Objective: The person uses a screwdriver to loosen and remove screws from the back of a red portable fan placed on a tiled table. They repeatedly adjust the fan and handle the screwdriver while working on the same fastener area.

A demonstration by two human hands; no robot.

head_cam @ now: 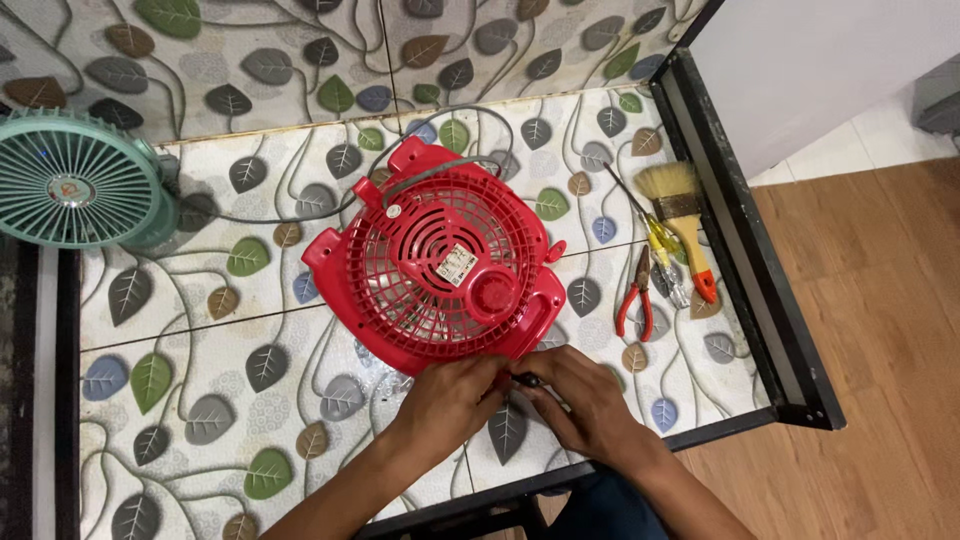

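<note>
A red plastic fan [440, 268] lies face down on the leaf-patterned tiled table [180, 340], its rear grille and round knob facing up. A grey cord [450, 120] loops from its top. My left hand [452, 395] and my right hand [585, 400] meet at the fan's near edge. Between their fingertips they pinch a small dark tool or part [524, 379], too small to identify. Which hand carries it is unclear.
To the right of the fan lie red-handled pliers [637, 295], a yellow screwdriver [660, 245] and a paintbrush with an orange handle [682, 220]. A teal fan [75, 180] stands at the far left. The table's black metal frame [745, 260] borders a wooden floor on the right.
</note>
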